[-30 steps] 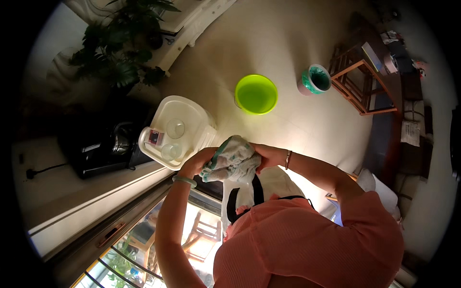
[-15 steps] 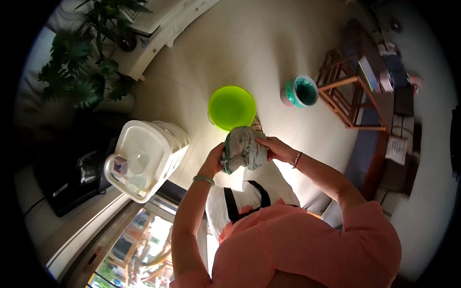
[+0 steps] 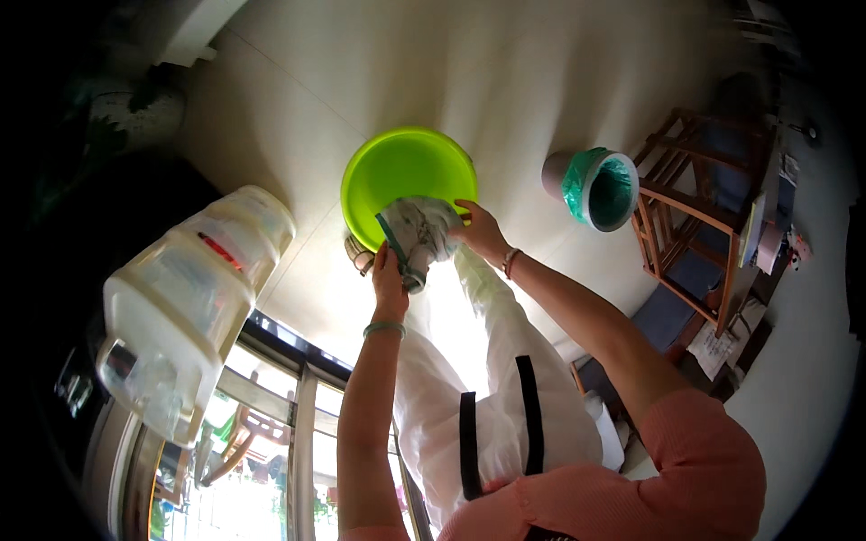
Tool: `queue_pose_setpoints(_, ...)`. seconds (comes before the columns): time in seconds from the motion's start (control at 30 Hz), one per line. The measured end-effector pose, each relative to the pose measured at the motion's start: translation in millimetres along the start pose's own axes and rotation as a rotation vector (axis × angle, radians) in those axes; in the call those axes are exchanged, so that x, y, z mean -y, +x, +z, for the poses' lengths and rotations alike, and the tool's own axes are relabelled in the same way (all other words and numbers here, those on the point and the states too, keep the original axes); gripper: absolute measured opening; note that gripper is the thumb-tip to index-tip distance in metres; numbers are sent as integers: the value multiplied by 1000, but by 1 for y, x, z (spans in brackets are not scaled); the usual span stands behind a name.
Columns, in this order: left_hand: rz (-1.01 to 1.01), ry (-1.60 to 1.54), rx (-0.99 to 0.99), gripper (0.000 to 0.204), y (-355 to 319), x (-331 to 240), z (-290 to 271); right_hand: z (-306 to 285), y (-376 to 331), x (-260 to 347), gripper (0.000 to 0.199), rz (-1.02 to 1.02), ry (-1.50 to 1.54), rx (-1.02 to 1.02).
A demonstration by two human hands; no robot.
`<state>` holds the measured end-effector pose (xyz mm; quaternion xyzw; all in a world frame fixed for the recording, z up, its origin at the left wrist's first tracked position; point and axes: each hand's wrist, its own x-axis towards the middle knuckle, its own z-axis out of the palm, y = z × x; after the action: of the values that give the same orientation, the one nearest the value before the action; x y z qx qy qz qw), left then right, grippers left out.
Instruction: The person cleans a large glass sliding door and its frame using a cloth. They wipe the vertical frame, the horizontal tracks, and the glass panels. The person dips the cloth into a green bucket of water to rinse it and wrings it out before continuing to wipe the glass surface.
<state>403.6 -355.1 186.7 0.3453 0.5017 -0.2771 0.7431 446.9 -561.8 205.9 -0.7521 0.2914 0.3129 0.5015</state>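
Cloth [image 3: 419,224], grey-white with a dark green edge: bunched, suspended in front of the person's white trousers [image 3: 505,361], overlapping the near part of the green basin [image 3: 392,167] when viewed from above. From where I stand, contact between cloth and basin cannot be told.

Left hand [image 3: 390,287]: fingers closed on the lower left edge of the cloth; a pale green bangle [image 3: 384,328] encircles the wrist.

Right hand [image 3: 480,233]: fingers gripping the right side of the cloth, near the basin's rim. The two hands are apart, with the fabric between them.

Surroundings: the basin stands on the pale floor [image 3: 505,90]. To its right, a waste bin [image 3: 555,176] with a green liner stands near a wooden chair [image 3: 695,212]. To the left, well apart from the basin, is a white plastic drawer unit [image 3: 185,288].
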Motion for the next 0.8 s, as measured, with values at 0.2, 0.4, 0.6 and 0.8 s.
queue_pose_setpoints(0.2, 14, -11, -102, 52, 118, 12, -17, 57, 124, -47, 53, -207, -188, -65)
queue_pose_setpoints(0.4, 55, 224, -132, 62, 165, 6, 15, 74, 199, -122, 64, -303, -399, -150)
queue_pose_setpoints(0.6, 531, 929, -203, 66, 249, 38, -1, 112, 245, -140, 78, -334, -513, -112)
queue_pose_setpoints(0.8, 658, 1123, -314, 69, 326, 72, -19, 137, 265, -153, 76, -249, -727, 9)
